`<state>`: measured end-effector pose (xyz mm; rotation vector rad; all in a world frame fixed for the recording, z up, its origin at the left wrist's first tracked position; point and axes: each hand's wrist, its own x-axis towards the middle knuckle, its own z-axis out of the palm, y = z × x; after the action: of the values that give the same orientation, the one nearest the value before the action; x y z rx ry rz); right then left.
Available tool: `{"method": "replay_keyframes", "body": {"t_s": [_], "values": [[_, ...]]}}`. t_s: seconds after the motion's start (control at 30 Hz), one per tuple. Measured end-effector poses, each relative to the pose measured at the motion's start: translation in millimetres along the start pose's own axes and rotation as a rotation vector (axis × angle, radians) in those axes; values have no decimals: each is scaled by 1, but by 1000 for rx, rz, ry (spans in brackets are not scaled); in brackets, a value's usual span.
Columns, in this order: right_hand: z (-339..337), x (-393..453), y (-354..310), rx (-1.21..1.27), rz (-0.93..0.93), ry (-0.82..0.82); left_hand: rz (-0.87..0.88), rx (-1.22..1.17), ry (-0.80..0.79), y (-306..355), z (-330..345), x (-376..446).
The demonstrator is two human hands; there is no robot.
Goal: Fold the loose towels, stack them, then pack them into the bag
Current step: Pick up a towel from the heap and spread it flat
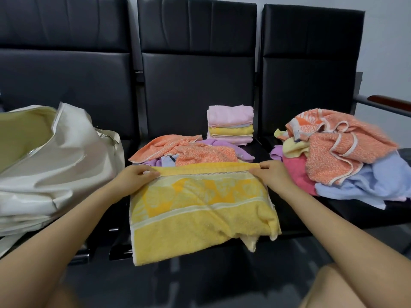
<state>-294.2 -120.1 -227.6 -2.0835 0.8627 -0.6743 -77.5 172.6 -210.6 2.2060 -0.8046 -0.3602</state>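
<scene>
Nearest, item one: yellow towel (200, 210), patterned band across its middle, spread over the front of the middle seat (295, 218) of a black bench, its near edge hanging off the seat lip. Left hand (135, 176) pinches the far left corner of the hem; right hand (270, 173) pinches the far right corner; the hem is drawn taut between them.

Handling note: terry cloth, judged light, soft and limp, with no stiffness of its own; it will sag wherever unsupported. Best held at corners or along the woven hem, as both hands do, and a crease will likely need smoothing flat on the seat.

Item two, just behind the held hem: loose heap (189, 150) of orange and purple towels, unfolded, touching the yellow towel's far edge.

Item three, left seat: cream bag (66, 156), mouth unzipped and gaping, slumped on its side; no towels can be seen inside.

Item four, right seat: larger loose pile (347, 152), orange, pale blue, pink, yellow and purple pieces tangled together.

Item five, farthest, at the back of the middle seat: folded stack (230, 125), pink on top, yellow and pink beneath, edges roughly squared.

Status, as judged: folding under way, much cloth unfolded, packing not begun.
</scene>
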Motion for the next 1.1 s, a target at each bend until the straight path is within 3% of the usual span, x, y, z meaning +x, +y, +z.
{"method": "replay_keyframes", "body": {"t_s": [0.2,0.4,0.53,0.67,0.8,0.9,0.97,1.1], "values": [[-24,-7,-55,223,-111,213,186,-217,292,32,-24,-13],[-94,-12,-163,500,-307,440,411,-285,583,122,-84,-31],[-126,-21,-206,508,-373,452,536,-310,721,163,-119,-44],[-146,-32,-229,604,-325,435,612,-314,787,183,-138,-57],[-158,-35,-249,703,-219,336,638,-443,727,196,-148,-66],[-163,-31,-253,731,-147,244,464,-448,494,192,-155,-62],[-160,-23,-244,681,-104,206,348,-364,356,180,-153,-52],[-130,6,-197,529,2,189,282,-134,274,140,-121,-22]]}}
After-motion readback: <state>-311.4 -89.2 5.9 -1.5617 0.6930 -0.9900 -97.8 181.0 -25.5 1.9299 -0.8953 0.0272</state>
